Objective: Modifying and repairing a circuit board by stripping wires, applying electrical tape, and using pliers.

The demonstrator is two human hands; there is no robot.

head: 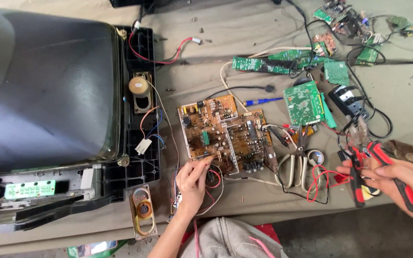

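Note:
A brown circuit board point(223, 131) with many parts lies in the middle of the cloth-covered table. My left hand point(192, 181) pinches at the board's near edge, among red and white wires point(214, 184). My right hand point(397, 179), at the right, grips red-and-black-handled pliers point(366, 160) with the jaws pointing away from me. White-handled scissors point(295, 162) lie between my hands, to the right of the board.
A big tube television point(48, 91) lies face down at the left, with speakers point(143, 210) beside its frame. Several green circuit boards point(304, 102), black cables and a blue pen point(261, 101) lie at the back right. A red wire coil point(319, 179) sits near the scissors.

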